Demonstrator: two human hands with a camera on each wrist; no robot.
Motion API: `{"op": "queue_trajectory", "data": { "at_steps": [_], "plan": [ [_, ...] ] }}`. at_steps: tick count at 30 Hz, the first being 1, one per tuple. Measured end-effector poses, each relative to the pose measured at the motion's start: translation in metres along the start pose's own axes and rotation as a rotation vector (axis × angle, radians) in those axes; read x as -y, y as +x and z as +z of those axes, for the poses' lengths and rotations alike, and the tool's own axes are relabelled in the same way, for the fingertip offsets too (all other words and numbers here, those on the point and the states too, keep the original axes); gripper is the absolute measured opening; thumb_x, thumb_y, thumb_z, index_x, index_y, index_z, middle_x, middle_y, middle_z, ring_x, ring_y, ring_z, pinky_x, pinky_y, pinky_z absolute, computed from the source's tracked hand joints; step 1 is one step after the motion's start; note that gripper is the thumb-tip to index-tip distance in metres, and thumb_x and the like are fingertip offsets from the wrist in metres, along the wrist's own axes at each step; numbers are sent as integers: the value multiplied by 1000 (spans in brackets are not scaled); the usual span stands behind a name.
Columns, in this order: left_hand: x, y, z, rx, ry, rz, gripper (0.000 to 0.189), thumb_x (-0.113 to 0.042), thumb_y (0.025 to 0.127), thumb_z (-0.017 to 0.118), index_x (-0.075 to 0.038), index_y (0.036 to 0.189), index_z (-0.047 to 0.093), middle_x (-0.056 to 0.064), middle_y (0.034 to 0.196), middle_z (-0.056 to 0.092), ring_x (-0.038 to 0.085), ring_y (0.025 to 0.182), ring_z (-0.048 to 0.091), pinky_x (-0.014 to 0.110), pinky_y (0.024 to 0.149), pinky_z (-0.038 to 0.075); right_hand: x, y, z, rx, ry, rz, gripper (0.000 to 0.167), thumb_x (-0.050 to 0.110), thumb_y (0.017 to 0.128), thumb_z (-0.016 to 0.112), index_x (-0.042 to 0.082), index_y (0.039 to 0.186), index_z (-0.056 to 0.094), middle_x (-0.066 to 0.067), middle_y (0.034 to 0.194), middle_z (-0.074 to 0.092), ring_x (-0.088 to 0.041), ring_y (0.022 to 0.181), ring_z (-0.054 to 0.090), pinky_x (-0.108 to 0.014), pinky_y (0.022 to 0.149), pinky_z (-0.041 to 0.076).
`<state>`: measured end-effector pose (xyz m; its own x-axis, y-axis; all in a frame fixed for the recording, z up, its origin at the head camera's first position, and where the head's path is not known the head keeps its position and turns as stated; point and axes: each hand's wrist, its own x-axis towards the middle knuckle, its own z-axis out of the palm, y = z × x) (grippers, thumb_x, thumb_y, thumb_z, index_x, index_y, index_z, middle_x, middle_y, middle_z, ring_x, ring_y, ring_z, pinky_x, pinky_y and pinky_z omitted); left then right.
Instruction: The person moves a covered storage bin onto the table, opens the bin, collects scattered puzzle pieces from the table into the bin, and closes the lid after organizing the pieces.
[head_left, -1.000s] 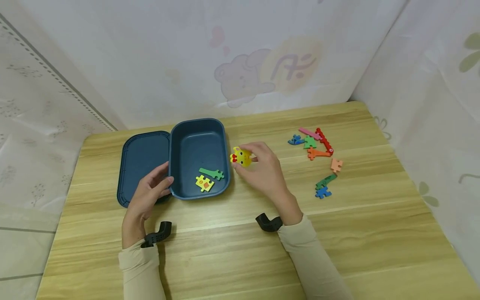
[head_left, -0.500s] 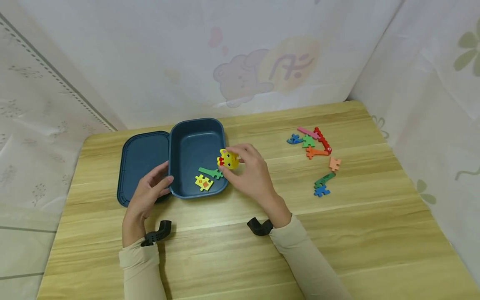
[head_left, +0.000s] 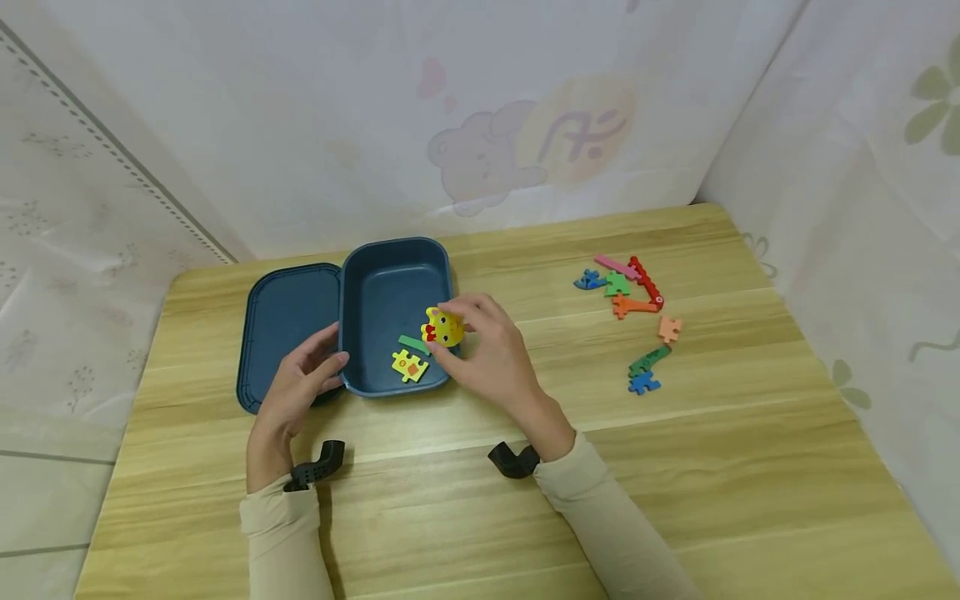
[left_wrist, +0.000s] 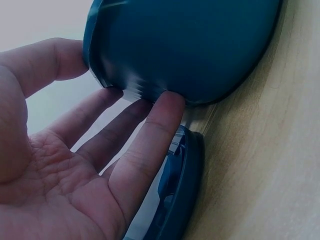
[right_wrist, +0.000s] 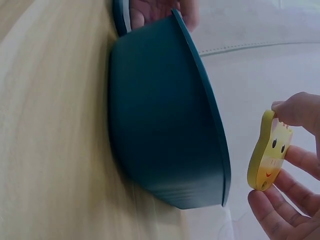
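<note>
My right hand [head_left: 491, 354] pinches a yellow animal-head puzzle piece [head_left: 444, 327] between thumb and fingers, above the right side of a dark blue box [head_left: 393, 310]. The right wrist view shows the piece [right_wrist: 270, 152] beyond the box rim [right_wrist: 212, 112], its printed face in sight. My left hand [head_left: 298, 379] lies at the box's left side. Its straight fingers [left_wrist: 145, 145] touch the outer wall, and the thumb meets the rim. Inside the box lie a yellow puzzle piece [head_left: 409, 366] and a green piece [head_left: 414, 343], the latter partly hidden by the animal head.
The box's blue lid [head_left: 288, 312] lies to its left, partly under my left hand. On the right of the wooden table [head_left: 420, 500] are several foam-like pieces, among them a red strip [head_left: 647, 282], an orange piece [head_left: 633, 306], a peach piece [head_left: 670, 328] and a blue piece [head_left: 644, 382].
My right hand has carried the yellow animal-head piece leftward, from beside the box to above its inside. The left hand stays at the box's left side.
</note>
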<state>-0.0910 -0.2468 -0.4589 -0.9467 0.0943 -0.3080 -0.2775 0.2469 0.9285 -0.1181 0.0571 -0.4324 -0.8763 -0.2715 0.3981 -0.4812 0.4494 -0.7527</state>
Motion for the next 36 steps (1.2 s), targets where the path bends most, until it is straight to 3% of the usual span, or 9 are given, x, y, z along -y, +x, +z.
{"op": "queue_trajectory", "data": {
  "at_steps": [5,12,17,23,30,36],
  "plan": [
    [2,2,0,-1,2,2,69,-34,110,59,-16,169,29,15,173,33,34,151,44,13,92,55,0,-2,6,12,5,-24,43,21,88,87,10,127,73,-8,128,66,-23,115,66,-38,91,63],
    [0,3,0,-10,-3,8,66,-34,110,60,-18,168,33,13,171,38,12,137,53,15,92,56,-1,-1,9,22,3,-45,44,21,89,87,9,128,73,-9,129,66,-22,113,66,-36,93,62],
    [0,3,0,-6,-10,4,65,-33,110,59,-18,168,33,13,171,37,16,139,52,15,92,56,-2,-2,10,44,-17,-40,45,23,90,86,10,131,72,-8,132,66,-23,117,66,-36,98,61],
    [1,3,1,-9,-7,5,65,-34,109,60,-18,167,34,14,171,38,8,133,54,15,92,56,-3,-3,10,62,-31,-36,48,23,91,85,9,135,71,-9,136,65,-24,127,64,-37,106,58],
    [0,2,1,-6,-10,5,65,-33,110,59,-18,167,33,13,171,37,13,136,53,14,92,56,-2,-3,11,112,-70,-39,51,23,92,85,8,139,69,-12,143,65,-28,134,62,-40,110,56],
    [0,2,0,-6,-13,8,64,-32,110,59,-18,167,34,13,171,38,5,130,54,14,92,56,0,-4,13,136,-82,-26,52,23,92,85,7,139,69,-12,147,65,-29,137,61,-44,111,55]
  ]
}}
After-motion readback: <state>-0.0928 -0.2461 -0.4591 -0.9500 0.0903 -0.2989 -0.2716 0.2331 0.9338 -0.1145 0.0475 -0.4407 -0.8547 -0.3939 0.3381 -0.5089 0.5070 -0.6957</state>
